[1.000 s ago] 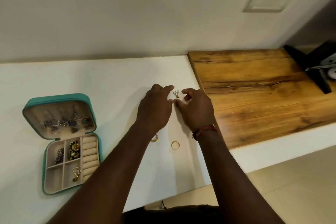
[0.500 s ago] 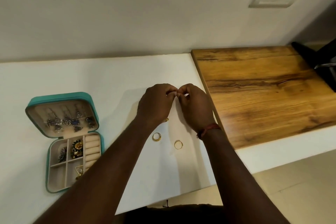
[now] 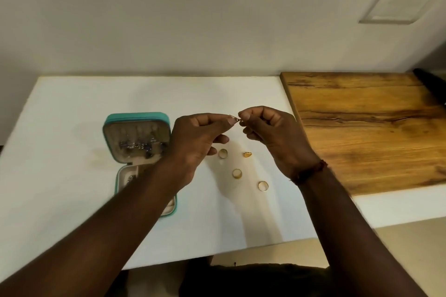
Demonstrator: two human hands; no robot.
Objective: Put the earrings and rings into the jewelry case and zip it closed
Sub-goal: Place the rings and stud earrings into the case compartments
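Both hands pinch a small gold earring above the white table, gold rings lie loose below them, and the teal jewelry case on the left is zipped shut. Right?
Not quite. The head view shows the teal jewelry case lying open, lid folded back. The rest holds: left hand and right hand pinch the small gold earring above the white table, gold rings loose below.

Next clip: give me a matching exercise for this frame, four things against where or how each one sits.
Things:
1 case
2 earring
3 rings
4 wooden board

States:
A pinched between left hand and right hand
B loose on the white table
C open, partly behind the left forearm
D flat, far right

Pairs: 1-C, 2-A, 3-B, 4-D
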